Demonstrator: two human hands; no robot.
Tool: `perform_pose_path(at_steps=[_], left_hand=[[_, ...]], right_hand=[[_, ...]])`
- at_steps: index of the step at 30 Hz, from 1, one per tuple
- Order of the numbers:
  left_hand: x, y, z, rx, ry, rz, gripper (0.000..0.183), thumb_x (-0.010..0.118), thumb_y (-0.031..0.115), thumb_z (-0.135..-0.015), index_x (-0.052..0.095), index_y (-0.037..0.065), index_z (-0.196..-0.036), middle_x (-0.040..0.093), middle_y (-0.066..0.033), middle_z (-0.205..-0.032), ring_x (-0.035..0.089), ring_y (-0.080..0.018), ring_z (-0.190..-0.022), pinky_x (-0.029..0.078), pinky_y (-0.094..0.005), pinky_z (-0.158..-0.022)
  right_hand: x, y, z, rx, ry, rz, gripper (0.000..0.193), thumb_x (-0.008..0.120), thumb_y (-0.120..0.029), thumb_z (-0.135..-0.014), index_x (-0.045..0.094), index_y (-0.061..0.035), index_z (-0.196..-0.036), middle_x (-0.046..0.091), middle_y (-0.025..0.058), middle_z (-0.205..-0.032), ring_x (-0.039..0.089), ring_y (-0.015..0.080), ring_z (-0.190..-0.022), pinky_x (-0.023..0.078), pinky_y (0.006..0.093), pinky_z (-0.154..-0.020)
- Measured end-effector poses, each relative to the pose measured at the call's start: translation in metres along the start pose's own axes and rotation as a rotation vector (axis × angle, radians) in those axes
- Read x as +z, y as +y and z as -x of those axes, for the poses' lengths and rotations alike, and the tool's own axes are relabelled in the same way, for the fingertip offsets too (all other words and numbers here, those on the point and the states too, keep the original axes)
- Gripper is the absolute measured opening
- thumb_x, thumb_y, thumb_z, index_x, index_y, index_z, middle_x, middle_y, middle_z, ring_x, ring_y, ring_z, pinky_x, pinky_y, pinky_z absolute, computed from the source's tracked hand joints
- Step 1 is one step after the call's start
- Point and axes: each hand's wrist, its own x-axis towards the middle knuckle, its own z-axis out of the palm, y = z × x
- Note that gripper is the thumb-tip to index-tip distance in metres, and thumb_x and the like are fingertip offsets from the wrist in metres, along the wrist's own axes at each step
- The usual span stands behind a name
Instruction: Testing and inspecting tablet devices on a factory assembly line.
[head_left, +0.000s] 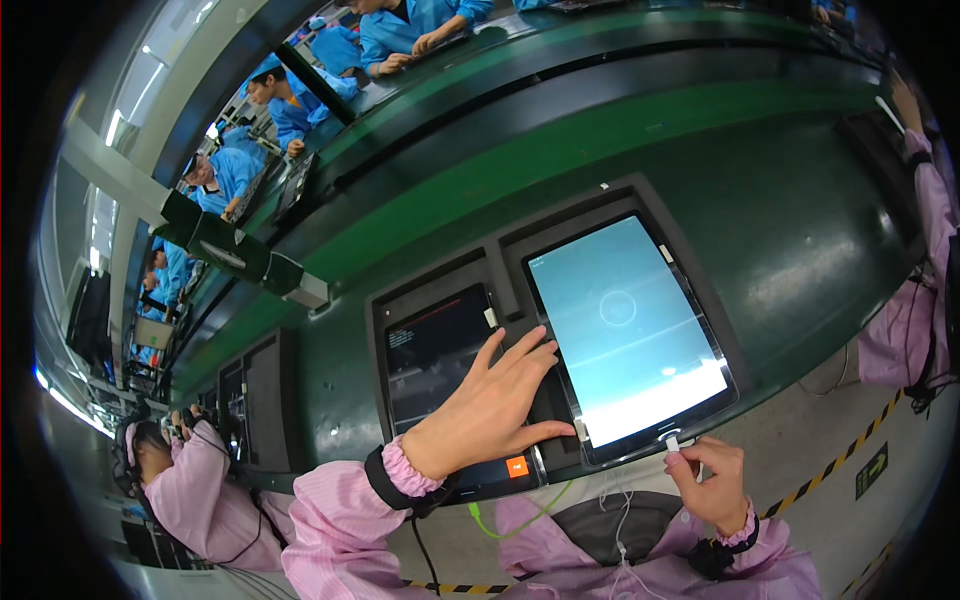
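Observation:
A tablet (630,330) with a lit pale blue screen and a thin ring in its middle lies in the right bay of a dark foam tray (510,238). My right hand (712,482) pinches a white cable plug (673,443) at the tablet's near edge; whether it is fully seated I cannot tell. My left hand (485,405) is spread palm down, its thumb at this tablet's left edge. Beneath that hand, in the left bay, is a second tablet (425,350) with a dark screen, small text lines and an orange square, partly hidden by my hand.
The tray sits on a green bench (790,290). A green cable (520,530) and white wires hang at the near edge. Another foam tray (268,400) stands left, near a co-worker in pink (205,495). A pink-sleeved arm (935,200) is at right. Blue-clad workers sit across a metal post (240,250).

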Motion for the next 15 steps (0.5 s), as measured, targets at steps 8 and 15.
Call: perform_pose_path(at_steps=[8,15], left_hand=[[0.001,-0.004,-0.009,0.018,-0.031,0.047,0.07,0.074,0.045,-0.078,0.044,-0.001,-0.121,0.053,-0.0183,-0.128,0.038,-0.0366,-0.133,0.024,-0.0567,-0.111],[-0.004,0.012,-0.013,0.094,0.007,0.126,0.065,0.076,0.044,-0.076,0.049,0.002,-0.117,0.056,-0.0152,-0.126,0.041,-0.0351,-0.131,0.025,-0.0561,-0.111]], right_hand=[[0.002,0.0,0.0,-0.005,0.012,-0.009,0.01,0.072,-0.004,-0.075,0.065,0.0016,-0.069,0.059,0.0087,-0.055,0.054,0.0149,-0.047,0.04,0.0257,-0.045],[0.001,-0.003,-0.001,-0.024,0.008,-0.003,0.01,0.071,-0.003,-0.076,0.065,0.0017,-0.07,0.059,0.0085,-0.055,0.054,0.0149,-0.047,0.04,0.0255,-0.044]])
